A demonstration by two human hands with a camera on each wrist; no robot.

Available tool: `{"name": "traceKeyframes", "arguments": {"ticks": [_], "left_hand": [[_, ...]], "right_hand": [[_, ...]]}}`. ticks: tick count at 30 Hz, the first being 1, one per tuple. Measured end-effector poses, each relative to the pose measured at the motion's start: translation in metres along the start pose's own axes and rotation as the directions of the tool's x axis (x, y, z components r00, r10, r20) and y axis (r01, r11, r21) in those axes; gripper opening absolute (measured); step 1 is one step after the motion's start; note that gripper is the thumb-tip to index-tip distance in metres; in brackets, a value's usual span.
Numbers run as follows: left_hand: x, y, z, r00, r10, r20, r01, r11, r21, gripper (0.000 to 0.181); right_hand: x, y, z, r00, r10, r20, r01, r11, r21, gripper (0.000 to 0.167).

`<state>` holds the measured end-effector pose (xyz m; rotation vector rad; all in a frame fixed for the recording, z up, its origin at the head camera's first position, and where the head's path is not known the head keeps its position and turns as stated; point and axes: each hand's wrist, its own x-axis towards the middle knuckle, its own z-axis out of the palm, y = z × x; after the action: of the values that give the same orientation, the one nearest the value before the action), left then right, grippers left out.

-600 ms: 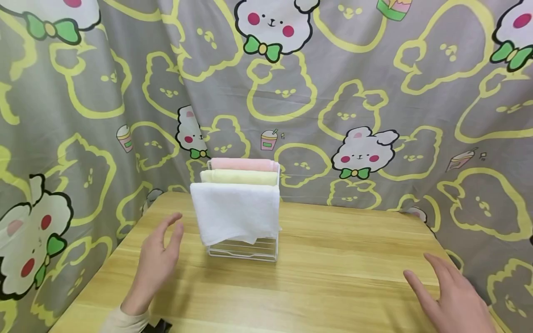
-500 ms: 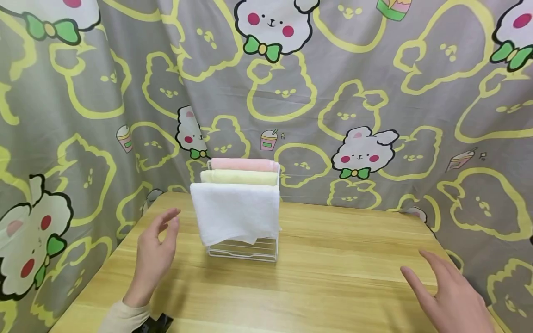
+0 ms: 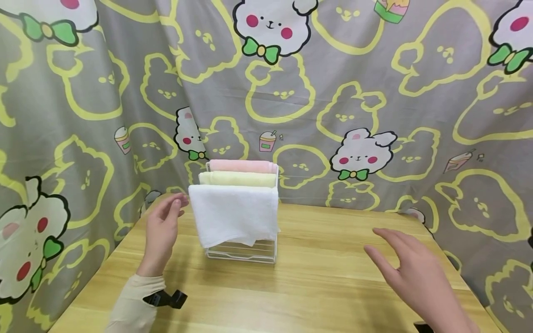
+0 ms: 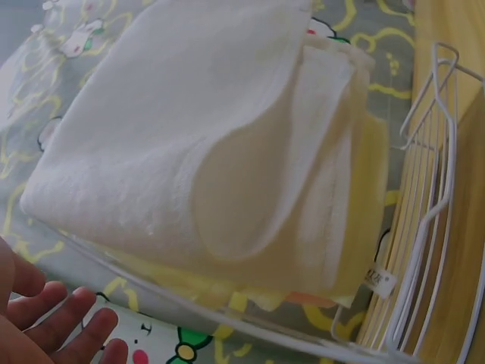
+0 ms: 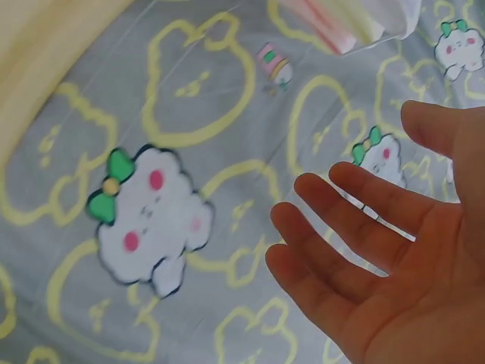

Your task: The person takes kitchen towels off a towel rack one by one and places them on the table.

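A white wire rack (image 3: 241, 257) stands on the table with three towels draped over it. The white towel (image 3: 235, 215) hangs at the front, the yellow towel (image 3: 239, 179) behind it, and the pink towel (image 3: 241, 166) at the back. My left hand (image 3: 161, 231) is just left of the rack, fingers loosely bent and holding nothing. In the left wrist view its fingertips (image 4: 83, 303) stay apart from the white towel. Over the table's right side hovers my right hand (image 3: 410, 268), its fingers spread and nothing in them; the right wrist view shows its palm (image 5: 409, 296).
The wooden table (image 3: 325, 259) carries the rack left of its middle. A grey curtain (image 3: 300, 74) printed with cartoon animals surrounds the table at the back and both sides. A black strap (image 3: 164, 299) sits on the left wrist.
My left hand has moved forward, closer to the rack's left side. My right hand has come left and forward over the table. The rack and towels stay put.
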<state>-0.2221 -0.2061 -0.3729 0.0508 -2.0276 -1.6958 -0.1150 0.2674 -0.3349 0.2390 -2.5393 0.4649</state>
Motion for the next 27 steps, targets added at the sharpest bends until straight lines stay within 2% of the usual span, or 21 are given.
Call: {"name": "traceKeyframes", "arguments": {"ticks": [5, 9, 19, 27], "left_hand": [[0.003, -0.004, 0.008, 0.998, -0.043, 0.039, 0.044, 0.998, -0.035, 0.037], [0.003, -0.006, 0.01, 0.996, -0.05, 0.071, 0.055, 0.996, -0.067, 0.037], [0.002, -0.007, 0.013, 0.996, -0.042, 0.079, 0.054, 0.985, -0.164, 0.036], [0.0, -0.011, 0.013, 0.995, -0.048, 0.085, 0.06, 0.988, -0.141, 0.036]], "right_hand": [[0.018, -0.019, 0.004, 0.996, -0.091, -0.025, 0.092, 0.995, 0.046, 0.043], [0.032, -0.031, 0.01, 0.986, -0.158, -0.058, 0.163, 0.982, 0.093, 0.04], [0.057, -0.061, 0.022, 0.97, -0.235, -0.056, 0.241, 0.948, 0.207, 0.038], [0.078, -0.091, 0.032, 0.958, -0.283, -0.037, 0.282, 0.92, 0.271, 0.042]]}}
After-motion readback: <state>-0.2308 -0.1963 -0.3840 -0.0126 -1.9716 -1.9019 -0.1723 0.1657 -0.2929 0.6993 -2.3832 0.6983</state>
